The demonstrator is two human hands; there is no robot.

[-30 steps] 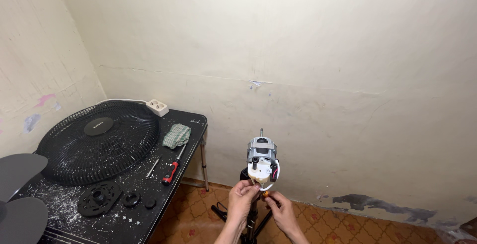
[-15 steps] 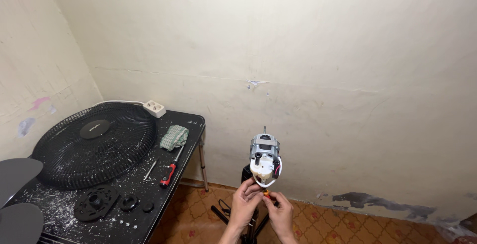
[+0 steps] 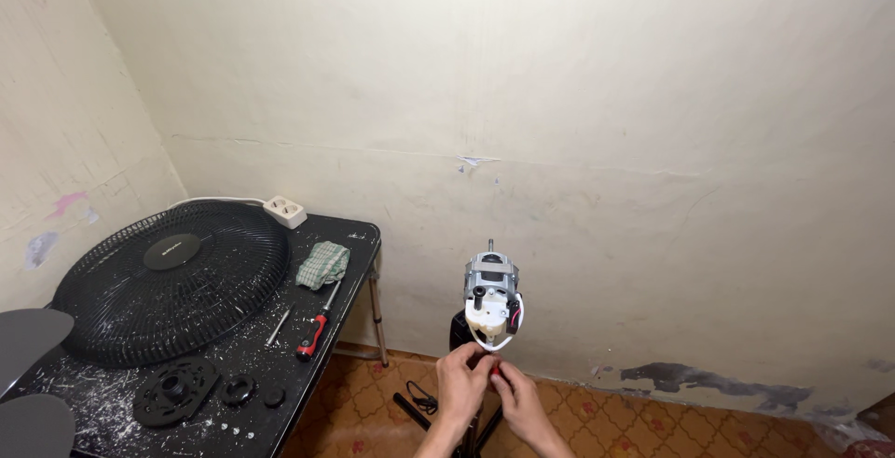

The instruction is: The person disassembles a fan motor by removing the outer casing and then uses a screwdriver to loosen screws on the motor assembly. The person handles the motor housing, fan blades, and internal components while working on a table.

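A big pale wall [image 3: 559,94] fills most of the view. Low on the left stands a black table [image 3: 359,234], dusty with white bits. On it lies a round black fan cage [image 3: 172,281], the biggest thing there. Two grey fan blades [image 3: 33,374] poke in at the left edge. Near the cage sit a flat black round plate [image 3: 175,391], a small black ring [image 3: 239,389], a green checked cloth [image 3: 323,264], a white power strip [image 3: 285,211], a screwdriver with a red and black handle [image 3: 315,327] and a thin metal rod [image 3: 278,325].

To the right of the table, off on its own, a fan motor [image 3: 490,299] stands on a black pole above the orange patterned floor [image 3: 653,421]. It is grey metal on top and white below, with a white wire looping under it.

Both hands are just under the motor. The left hand [image 3: 463,380] has its fingers curled in and pinched together at the bottom of the motor. The right hand [image 3: 515,400] is right beside it, fingers bent around something small and red [image 3: 496,367]. I cannot tell just what that red thing is.
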